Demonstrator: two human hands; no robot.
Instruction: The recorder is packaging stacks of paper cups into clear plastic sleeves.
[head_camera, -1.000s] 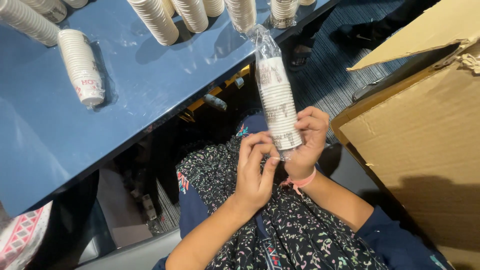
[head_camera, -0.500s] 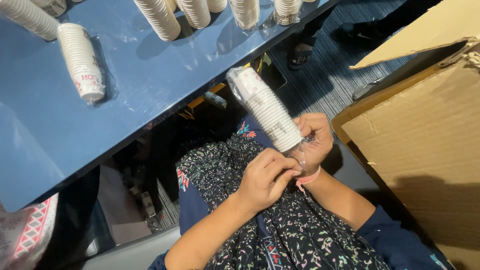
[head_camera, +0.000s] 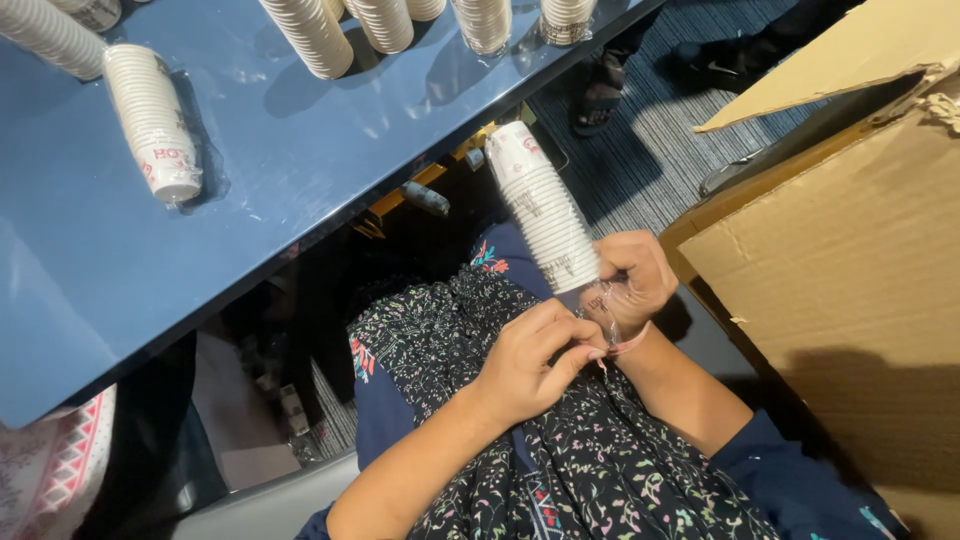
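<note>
A long stack of white paper cups (head_camera: 545, 215) in a clear plastic sleeve tilts up and to the left over my lap. My right hand (head_camera: 632, 280) grips its lower end. My left hand (head_camera: 530, 355) is just below it, fingers pinching the loose clear plastic at the sleeve's end. Both hands sit above my dark floral clothing (head_camera: 560, 460), in front of the blue table (head_camera: 260, 190).
Another wrapped cup stack (head_camera: 150, 120) lies on the blue table at left, and several upright cup stacks (head_camera: 310, 35) stand along its far side. A large open cardboard box (head_camera: 850, 260) stands at my right. Someone's dark shoes (head_camera: 745, 55) rest on grey carpet beyond.
The wrapped cup stack has swung from nearly upright to leaning left, its top now lower. My left hand has slid down to the plastic end below my right hand.
</note>
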